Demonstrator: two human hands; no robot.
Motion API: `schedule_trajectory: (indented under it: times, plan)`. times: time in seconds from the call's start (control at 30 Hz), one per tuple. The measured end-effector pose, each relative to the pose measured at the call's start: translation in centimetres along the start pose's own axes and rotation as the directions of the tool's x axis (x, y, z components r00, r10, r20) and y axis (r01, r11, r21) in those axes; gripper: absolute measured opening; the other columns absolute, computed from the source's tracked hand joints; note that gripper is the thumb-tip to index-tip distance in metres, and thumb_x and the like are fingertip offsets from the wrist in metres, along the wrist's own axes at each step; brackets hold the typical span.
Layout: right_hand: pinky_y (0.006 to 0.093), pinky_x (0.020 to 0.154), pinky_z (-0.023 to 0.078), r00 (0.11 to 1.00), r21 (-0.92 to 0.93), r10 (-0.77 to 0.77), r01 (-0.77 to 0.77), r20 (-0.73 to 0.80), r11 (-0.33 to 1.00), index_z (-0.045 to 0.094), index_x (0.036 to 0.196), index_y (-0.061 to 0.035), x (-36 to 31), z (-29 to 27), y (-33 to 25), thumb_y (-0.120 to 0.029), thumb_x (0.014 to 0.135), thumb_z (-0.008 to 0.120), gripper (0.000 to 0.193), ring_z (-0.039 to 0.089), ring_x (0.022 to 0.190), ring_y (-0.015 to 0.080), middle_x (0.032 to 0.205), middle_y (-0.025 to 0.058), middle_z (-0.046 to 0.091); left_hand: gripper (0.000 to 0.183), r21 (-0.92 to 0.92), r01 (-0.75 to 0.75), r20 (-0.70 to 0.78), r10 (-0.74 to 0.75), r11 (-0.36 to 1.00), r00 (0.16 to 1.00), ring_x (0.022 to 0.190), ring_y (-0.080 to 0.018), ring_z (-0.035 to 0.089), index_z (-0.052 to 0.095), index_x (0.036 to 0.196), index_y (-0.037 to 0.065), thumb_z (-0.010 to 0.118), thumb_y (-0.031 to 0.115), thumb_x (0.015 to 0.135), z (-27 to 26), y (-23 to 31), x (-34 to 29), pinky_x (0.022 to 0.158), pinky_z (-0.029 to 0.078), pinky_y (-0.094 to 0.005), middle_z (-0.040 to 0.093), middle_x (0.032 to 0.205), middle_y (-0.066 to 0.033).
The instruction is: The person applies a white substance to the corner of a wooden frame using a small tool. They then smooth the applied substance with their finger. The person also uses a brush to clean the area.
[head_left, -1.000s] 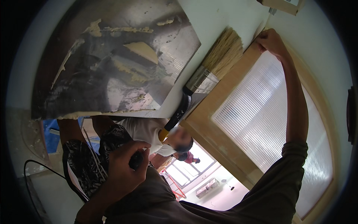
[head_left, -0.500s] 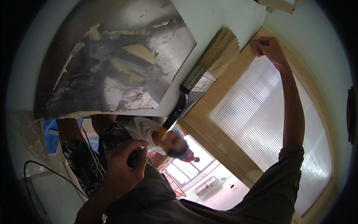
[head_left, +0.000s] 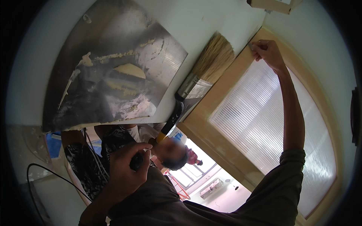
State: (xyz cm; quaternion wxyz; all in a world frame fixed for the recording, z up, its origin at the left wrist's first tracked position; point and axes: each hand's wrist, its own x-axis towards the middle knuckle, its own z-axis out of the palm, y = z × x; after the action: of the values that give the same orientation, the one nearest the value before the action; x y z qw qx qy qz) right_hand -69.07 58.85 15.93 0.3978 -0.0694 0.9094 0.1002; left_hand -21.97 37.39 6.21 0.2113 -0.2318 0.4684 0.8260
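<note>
My left hand point(head_left: 130, 169) is closed around a small black rounded object point(head_left: 136, 162) whose kind I cannot make out. A thin pale bit shows at its fingertips. My right hand point(head_left: 268, 54) reaches up to the far corner of a wooden frame point(head_left: 237, 81), its fingers pinched together at the frame's edge. Something small and greyish seems to be at those fingertips, too small to name. Ribbed translucent glass point(head_left: 260, 113) fills the frame. Left of it lies a wide paintbrush point(head_left: 213, 56) with pale bristles, a metal ferrule and a black handle ending in yellow.
A metal sheet point(head_left: 151, 90) smeared with beige paste lies on a white surface point(head_left: 177, 22) at upper left. A person point(head_left: 151, 132) in patterned shorts is close by, with another in red point(head_left: 193, 156) beyond. A black cable point(head_left: 52, 171) curves at lower left; a box point(head_left: 271, 4) stands at the top.
The metal sheet and brush appear shifted left and downward in view. The nearby person's head has moved lower. My right hand has moved slightly left along the frame's corner, still pinched.
</note>
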Motion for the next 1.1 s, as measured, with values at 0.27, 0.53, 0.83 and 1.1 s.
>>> schedule_trajectory:
  times: [0.27,0.53,0.83,1.1]
  plan:
    - [0.0265,0.055,0.052,0.999,-0.014,0.023,-0.022,0.026,1.0,0.07,0.106,0.0102,-0.1,0.3,0.6,-0.01,0.097,0.065,0.023,0.062,0.059,0.0111,0.071,0.0074,0.067,0.014,0.009,0.016,0.001,-0.016,1.0,1.0,0.079,-0.0205,0.07,0.07,0.102,0.002,0.07,0.0,0.088,-0.1,0.4,0.2,0.074,0.053,-0.0314,0.072,0.088,-0.011]
    - [0.0275,0.055,0.054,0.999,-0.011,0.001,0.0,0.043,1.0,0.071,0.093,0.0106,-0.1,0.4,0.5,-0.01,0.094,0.065,0.022,0.064,0.057,0.0126,0.066,0.0099,0.068,0.014,0.028,0.022,0.009,-0.022,0.999,1.0,0.079,-0.021,0.07,0.07,0.103,0.002,0.07,0.001,0.088,-0.4,0.6,0.4,0.074,0.053,-0.0316,0.071,0.087,-0.0109]
    - [0.0282,0.056,0.054,0.993,0.048,0.016,-0.022,0.116,0.999,0.071,0.096,0.0105,-0.4,0.5,1.6,-0.01,0.095,0.064,0.021,0.065,0.06,0.0131,0.069,0.0098,0.068,0.015,0.026,0.016,0.019,-0.016,1.0,1.0,0.079,-0.0215,0.07,0.07,0.103,0.003,0.071,0.001,0.088,-0.5,0.7,0.7,0.075,0.053,-0.0318,0.071,0.087,-0.0109]
    - [0.0279,0.06,0.056,0.992,0.028,0.0,0.003,-0.13,1.0,0.071,0.106,0.0074,-1.3,0.1,2.5,-0.015,0.099,0.062,0.025,0.067,0.061,0.0138,0.07,0.0097,0.069,0.014,0.046,0.011,0.031,-0.013,0.999,0.999,0.08,-0.0211,0.071,0.07,0.101,0.003,0.071,0.001,0.088,0.0,1.2,1.0,0.075,0.052,-0.0311,0.072,0.087,-0.011]
